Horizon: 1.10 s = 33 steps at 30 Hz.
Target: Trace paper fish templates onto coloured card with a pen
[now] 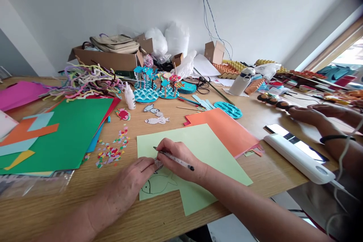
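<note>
Confetti (112,154) left of the pale green sheet (212,155) could scatter if the left hand (132,178) brushes it. On the sheet, that hand touches a small cutout (159,165), its grip too hidden to judge; slack pressure might skew lines from the pen (179,161) gripped in the right hand (178,151).

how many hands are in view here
4: the left hand at the pale green paper, the right hand gripping a pen, and, far right, a co-worker's nearer hand and farther hand. Some fingers are hidden.
</note>
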{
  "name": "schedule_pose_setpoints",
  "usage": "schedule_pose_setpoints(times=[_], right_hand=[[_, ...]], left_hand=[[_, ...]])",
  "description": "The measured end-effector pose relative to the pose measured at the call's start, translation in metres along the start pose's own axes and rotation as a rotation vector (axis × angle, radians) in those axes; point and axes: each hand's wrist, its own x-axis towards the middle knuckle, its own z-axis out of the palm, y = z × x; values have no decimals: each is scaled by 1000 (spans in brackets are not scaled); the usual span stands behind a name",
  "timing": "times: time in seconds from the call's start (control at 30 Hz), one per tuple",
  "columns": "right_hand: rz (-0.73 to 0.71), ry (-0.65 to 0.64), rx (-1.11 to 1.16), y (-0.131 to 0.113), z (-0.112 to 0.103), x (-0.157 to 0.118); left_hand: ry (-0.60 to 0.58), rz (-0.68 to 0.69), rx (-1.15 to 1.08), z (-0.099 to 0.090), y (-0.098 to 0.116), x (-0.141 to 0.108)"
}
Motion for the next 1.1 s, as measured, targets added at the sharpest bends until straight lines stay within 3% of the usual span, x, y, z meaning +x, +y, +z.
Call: schedule_pose_setpoints(times=[0.17, 0.27, 0.47, 0.73, 1.1], right_hand=[[-82, -67, -76, 3, 2, -2], [-89, -93, -83, 5, 1, -2], [-54, -158, -9, 6, -7, 5], [135, -168, 123, 8, -22, 15], [130, -178, 146, 15, -12, 17]], left_hand=[[19, -21, 18, 0, 6, -3], [12, -24, 152, 2, 10, -4], [34, -68, 373, 9, 19, -7], [93, 46, 467, 11, 18, -13], [133, 46, 529, 10, 22, -13]])
